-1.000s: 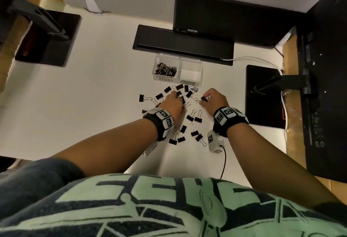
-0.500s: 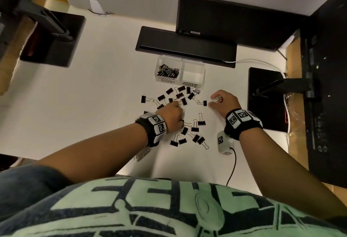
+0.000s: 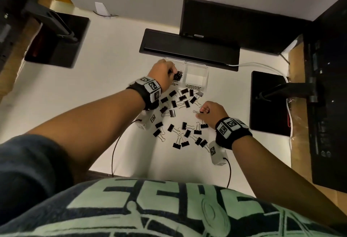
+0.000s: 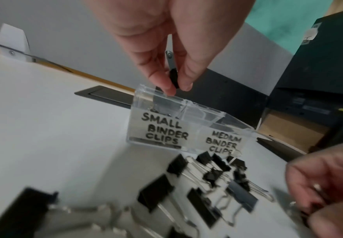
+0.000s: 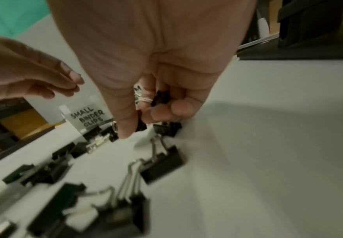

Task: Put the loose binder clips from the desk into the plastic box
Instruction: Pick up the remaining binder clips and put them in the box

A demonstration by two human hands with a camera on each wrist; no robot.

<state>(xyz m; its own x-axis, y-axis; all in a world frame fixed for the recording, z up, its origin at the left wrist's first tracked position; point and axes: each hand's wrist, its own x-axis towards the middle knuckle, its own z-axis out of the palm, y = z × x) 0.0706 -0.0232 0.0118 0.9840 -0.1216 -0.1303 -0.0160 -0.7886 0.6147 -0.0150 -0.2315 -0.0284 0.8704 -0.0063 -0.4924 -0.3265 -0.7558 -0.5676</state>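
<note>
left hand [image 4: 166,48] over plastic box [image 4: 187,122], pinching small clip [image 4: 173,77] between thumb and fingertips, poised above compartment marked "small binder clips" where other clips already lie, likely to drop it in by size. "medium" compartment looks empty. right hand [image 3: 210,112] low on desk [image 3: 93,105], fingers curled round gathered clips [image 5: 162,96], likely collecting handful before a trip. many loose binder clips [image 3: 184,124] scattered between hands and box.
</note>
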